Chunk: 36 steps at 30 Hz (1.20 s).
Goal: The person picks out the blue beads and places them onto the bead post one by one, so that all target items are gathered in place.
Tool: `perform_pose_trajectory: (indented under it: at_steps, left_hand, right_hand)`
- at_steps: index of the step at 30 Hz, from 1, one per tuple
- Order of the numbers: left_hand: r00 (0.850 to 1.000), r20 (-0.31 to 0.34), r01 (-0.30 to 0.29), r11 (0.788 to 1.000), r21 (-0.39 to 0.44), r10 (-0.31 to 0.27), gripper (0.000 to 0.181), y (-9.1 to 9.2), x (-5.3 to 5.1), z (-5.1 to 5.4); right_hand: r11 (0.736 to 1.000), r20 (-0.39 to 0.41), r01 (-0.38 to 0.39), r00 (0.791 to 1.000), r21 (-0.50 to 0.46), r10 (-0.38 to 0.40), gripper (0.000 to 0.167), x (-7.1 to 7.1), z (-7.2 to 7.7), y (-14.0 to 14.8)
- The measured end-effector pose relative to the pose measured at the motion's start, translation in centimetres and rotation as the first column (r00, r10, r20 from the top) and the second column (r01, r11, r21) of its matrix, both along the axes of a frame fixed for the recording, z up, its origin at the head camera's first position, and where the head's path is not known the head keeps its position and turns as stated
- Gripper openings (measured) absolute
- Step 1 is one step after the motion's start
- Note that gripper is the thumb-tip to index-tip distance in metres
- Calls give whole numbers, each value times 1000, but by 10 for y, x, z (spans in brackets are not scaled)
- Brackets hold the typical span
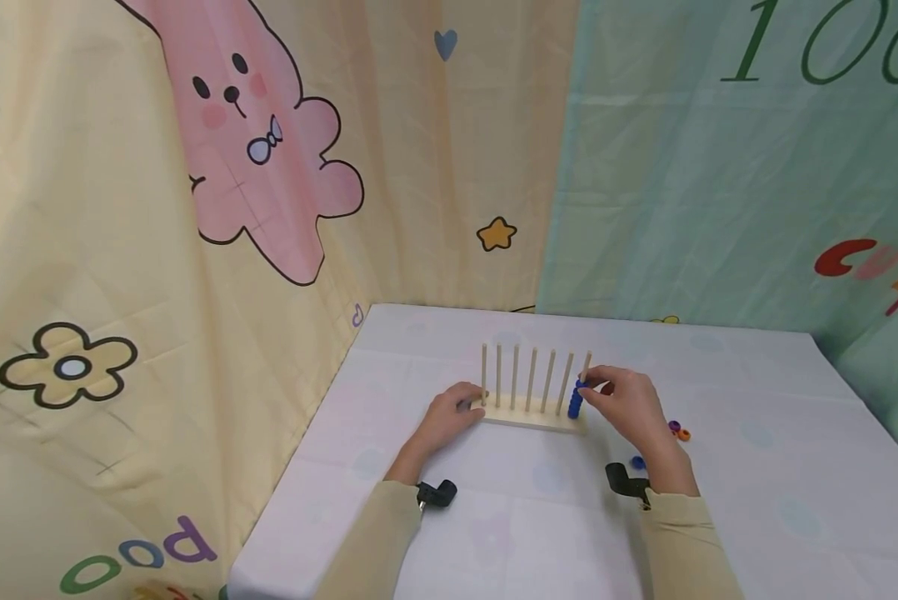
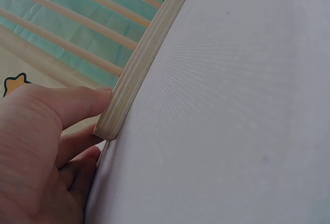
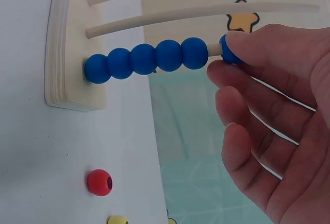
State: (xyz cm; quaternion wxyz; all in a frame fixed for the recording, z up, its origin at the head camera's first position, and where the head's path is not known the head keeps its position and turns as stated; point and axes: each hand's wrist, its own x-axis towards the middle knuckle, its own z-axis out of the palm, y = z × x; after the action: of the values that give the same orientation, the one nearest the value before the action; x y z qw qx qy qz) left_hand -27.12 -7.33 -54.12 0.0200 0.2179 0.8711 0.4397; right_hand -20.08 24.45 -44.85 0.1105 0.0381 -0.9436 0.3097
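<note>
A wooden peg board (image 1: 527, 421) with a row of several upright pegs stands on the table. At its left end my left hand (image 1: 451, 414) holds the base, the thumb (image 2: 85, 103) on one side and fingers on the other. Several blue beads (image 3: 143, 59) are stacked on the rightmost peg, down against the base. My right hand (image 1: 632, 406) pinches one more blue bead (image 3: 228, 50) between thumb and forefinger. That bead is around the same peg, a short gap above the stack; fingers partly hide it. The other pegs carry no beads.
Loose beads lie right of the board: a purple bead (image 1: 674, 426), an orange bead (image 1: 685, 435) and a blue bead (image 1: 638, 462) by the right wrist. The right wrist view also shows a red bead (image 3: 99, 182) and a yellow bead (image 3: 118, 220). Printed curtains (image 1: 449, 167) hang behind the white table (image 1: 509, 533).
</note>
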Motion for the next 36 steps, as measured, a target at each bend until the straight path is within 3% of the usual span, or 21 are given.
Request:
perform_pose_trajectory:
  at_steps: [15,25,36]
  left_hand:
    - [1000,-17,7,1000,6,-7,36,0,2,2]
    - [1000,-21,6,1000,-1,-6,35,0,0,-3]
    - [1000,-18,3,1000,-3,-3,36,-1,-1,-3]
  right_hand:
    - [1000,14,-4,1000,-3,4,26,-1,-7,0]
    - [1000,35,-9,999,6,9,31,0,-9,2]
    - [1000,90,2,996,-1,-2,35,14,6,14]
